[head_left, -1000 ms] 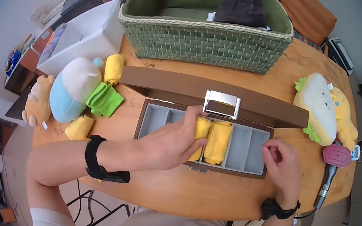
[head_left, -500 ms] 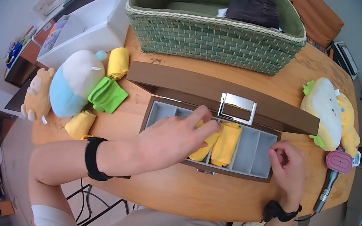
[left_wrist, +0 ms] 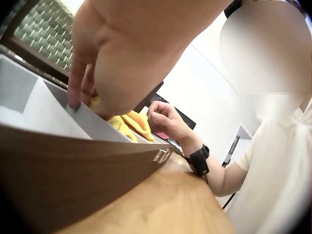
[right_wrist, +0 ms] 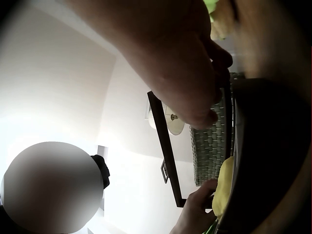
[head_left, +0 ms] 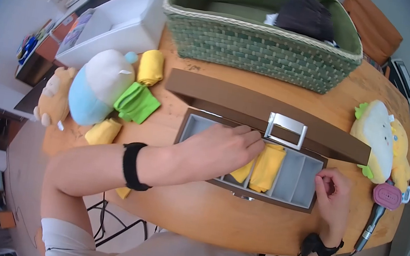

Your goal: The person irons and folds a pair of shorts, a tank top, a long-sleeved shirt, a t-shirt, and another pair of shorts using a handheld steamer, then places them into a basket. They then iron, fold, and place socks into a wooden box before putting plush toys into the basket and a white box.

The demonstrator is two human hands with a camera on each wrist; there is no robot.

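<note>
A brown box (head_left: pixel 289 205) with grey compartments stands with its lid (head_left: pixel 210 92) raised. My left hand (head_left: pixel 220 149) reaches into it from above, holding a folded yellow cloth (head_left: pixel 242 172) between fingers and thumb, largely hidden under the hand. In the left wrist view, its fingertips (left_wrist: pixel 74 100) dip beside a grey divider, with yellow fabric showing by the thumb. Just to the right, a second folded yellow cloth (head_left: pixel 267 170) fills its own compartment. My right hand (head_left: pixel 332 196) is at the box's right end, fingers loosely curled around nothing.
Behind the lid stands a green woven basket (head_left: pixel 259 56) with dark cloth inside. At left are plush toys (head_left: pixel 96 89), a green cloth (head_left: pixel 136 103), a rolled yellow cloth (head_left: pixel 151 67) and a white bin (head_left: pixel 117 41). A sandwich-shaped plush (head_left: pixel 375 136) and a pink-headed brush (head_left: pixel 387 196) lie right.
My left hand has shifted over the left yellow cloth, its fingers now turned down and covering more of it. The right hand stays by the box's end. The head view has swung slightly left.
</note>
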